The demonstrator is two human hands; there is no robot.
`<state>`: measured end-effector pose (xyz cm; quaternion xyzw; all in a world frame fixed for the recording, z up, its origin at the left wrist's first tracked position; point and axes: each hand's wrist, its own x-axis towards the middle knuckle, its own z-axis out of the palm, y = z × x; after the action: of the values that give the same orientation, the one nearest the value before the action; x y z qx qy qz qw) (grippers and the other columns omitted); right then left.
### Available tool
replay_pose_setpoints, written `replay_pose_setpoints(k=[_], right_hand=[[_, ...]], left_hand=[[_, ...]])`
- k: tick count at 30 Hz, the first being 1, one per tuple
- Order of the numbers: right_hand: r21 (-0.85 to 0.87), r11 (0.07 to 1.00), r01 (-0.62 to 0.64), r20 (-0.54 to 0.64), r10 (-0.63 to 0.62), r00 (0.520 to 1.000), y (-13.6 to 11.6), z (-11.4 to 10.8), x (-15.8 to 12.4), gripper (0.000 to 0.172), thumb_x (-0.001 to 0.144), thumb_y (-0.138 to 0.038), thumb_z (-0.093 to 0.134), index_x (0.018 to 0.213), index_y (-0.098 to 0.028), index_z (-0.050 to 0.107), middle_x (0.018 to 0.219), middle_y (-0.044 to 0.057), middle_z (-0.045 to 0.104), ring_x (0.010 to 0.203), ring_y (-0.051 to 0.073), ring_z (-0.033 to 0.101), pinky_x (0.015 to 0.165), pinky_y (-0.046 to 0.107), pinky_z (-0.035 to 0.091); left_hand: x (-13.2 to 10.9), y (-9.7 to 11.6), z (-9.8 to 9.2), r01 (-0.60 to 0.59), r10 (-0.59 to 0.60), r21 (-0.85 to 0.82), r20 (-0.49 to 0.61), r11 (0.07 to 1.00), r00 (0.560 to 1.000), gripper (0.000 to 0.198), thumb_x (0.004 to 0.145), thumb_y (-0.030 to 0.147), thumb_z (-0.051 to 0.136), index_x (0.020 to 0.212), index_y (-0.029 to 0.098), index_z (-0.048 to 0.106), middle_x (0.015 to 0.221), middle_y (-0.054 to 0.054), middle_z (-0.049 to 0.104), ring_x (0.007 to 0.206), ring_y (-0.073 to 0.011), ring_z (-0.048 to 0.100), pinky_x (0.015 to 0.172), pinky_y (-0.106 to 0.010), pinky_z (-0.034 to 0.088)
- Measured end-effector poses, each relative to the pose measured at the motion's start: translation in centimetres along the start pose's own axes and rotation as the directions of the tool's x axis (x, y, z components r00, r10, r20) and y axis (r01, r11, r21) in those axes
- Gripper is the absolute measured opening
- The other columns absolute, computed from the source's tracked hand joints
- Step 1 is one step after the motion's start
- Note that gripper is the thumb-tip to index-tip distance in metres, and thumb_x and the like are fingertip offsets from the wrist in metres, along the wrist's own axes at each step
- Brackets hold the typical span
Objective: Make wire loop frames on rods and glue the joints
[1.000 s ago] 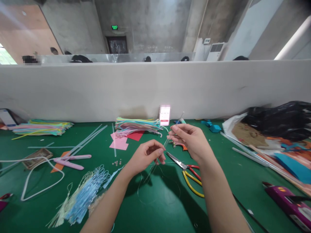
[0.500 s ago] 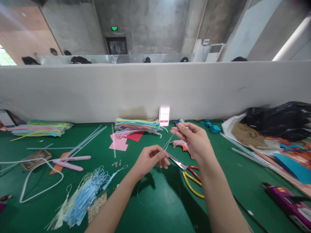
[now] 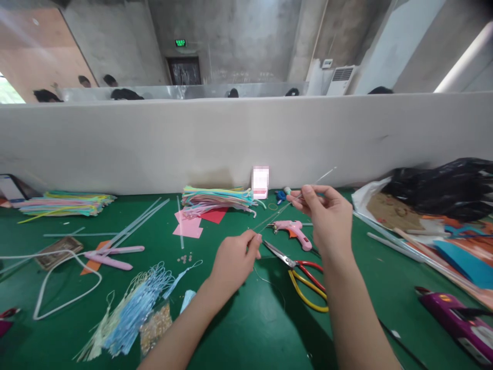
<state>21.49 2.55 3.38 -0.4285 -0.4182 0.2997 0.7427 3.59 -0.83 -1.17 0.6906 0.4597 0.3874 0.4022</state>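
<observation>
A thin clear thread [image 3: 271, 218] runs taut and slanting between my two hands above the green table. My left hand [image 3: 235, 259] is closed in a pinch on its lower end, thumb against the fingers. Higher and to the right, my right hand [image 3: 330, 218] pinches the upper part, and a loose shiny end sticks up past its fingers. A slack loop of the thread hangs below my left hand. Between my forearms lie scissors [image 3: 280, 253] with red and yellow handles, slightly open. Behind them is a pink glue gun [image 3: 289, 226].
Pastel fuzzy stems [image 3: 219, 200] lie before a phone [image 3: 260, 182] leaning on the white partition [image 3: 173, 139]. Blue tassels [image 3: 129, 318], a bag of beads [image 3: 154, 326] and pink pliers-like handles [image 3: 111, 261] are left. A purple glue gun [image 3: 454, 324] and black plastic bag [image 3: 442, 185] are right.
My right hand has moved right and slightly up, away from my left hand, drawing the thread out longer. My left hand has shifted slightly left. The glue gun shows more fully.
</observation>
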Motion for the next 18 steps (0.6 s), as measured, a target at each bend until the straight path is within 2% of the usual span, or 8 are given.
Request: replay_pose_setpoints(k=[3,5,7,11,13,18], right_hand=[[-0.021,1.0,0.0,0.015,0.0,1.0,-0.4,0.0,-0.2,0.026,0.072,-0.039,0.077,0.077,-0.017,0.063,0.072,0.004,0.074,0.072,0.018,0.074,0.07,0.03,0.062],[-0.032,0.999,-0.006,0.029,0.007,1.0,-0.7,0.1,-0.4,0.026,0.072,-0.039,0.077,0.077,-0.018,0.064,0.072,0.004,0.074,0.07,0.018,0.073,0.069,0.03,0.062],[-0.049,0.999,-0.012,0.05,0.014,0.999,-1.0,0.1,-0.5,0.025,0.073,-0.039,0.076,0.077,-0.018,0.064,0.072,0.004,0.074,0.068,0.017,0.073,0.067,0.028,0.062],[-0.051,0.998,-0.035,0.073,0.039,0.997,-1.4,0.1,-0.7,0.025,0.072,-0.039,0.077,0.076,-0.018,0.064,0.07,0.003,0.074,0.066,0.016,0.073,0.063,0.025,0.061],[-0.039,0.998,-0.054,0.082,0.057,0.995,-1.5,0.1,-0.7,0.027,0.07,-0.04,0.078,0.076,-0.018,0.064,0.069,0.003,0.074,0.066,0.016,0.073,0.063,0.025,0.061],[-0.042,0.995,-0.092,0.095,0.095,0.991,-1.3,0.0,-0.5,0.029,0.068,-0.041,0.079,0.076,-0.018,0.064,0.068,0.004,0.074,0.065,0.017,0.073,0.062,0.027,0.062]], left_hand=[[0.0,0.6,-1.7,-0.05,0.058,0.147,-0.044,0.988,0.997,0.029,0.087,0.039,0.056,0.064,0.022,0.052,0.054,0.002,0.047,0.052,-0.016,0.047,0.054,-0.026,0.026],[0.0,0.9,-2.8,-0.081,0.086,0.214,-0.016,0.974,0.996,0.029,0.085,0.037,0.06,0.061,0.023,0.051,0.051,0.002,0.042,0.051,-0.0162,0.044,0.055,-0.027,0.024],[0.1,0.9,-3.8,-0.108,0.102,0.25,0.038,0.962,0.994,0.025,0.085,0.035,0.06,0.064,0.023,0.054,0.05,0.003,0.045,0.049,-0.0153,0.042,0.055,-0.027,0.025],[0.1,0.7,-5.5,-0.126,0.077,0.222,0.217,0.967,0.973,0.014,0.089,0.033,0.055,0.08,0.023,0.057,0.06,0.002,0.061,0.053,-0.0152,0.053,0.055,-0.026,0.032],[0.2,0.4,-6.1,-0.107,0.051,0.184,0.288,0.977,0.956,0.014,0.091,0.033,0.051,0.084,0.022,0.056,0.065,0.002,0.064,0.057,-0.015,0.058,0.057,-0.025,0.037],[0.7,-0.8,-6.8,-0.056,0.012,0.13,0.314,0.99,0.949,0.018,0.089,0.037,0.053,0.082,0.022,0.059,0.061,0.004,0.057,0.052,-0.0128,0.053,0.053,-0.025,0.039]])
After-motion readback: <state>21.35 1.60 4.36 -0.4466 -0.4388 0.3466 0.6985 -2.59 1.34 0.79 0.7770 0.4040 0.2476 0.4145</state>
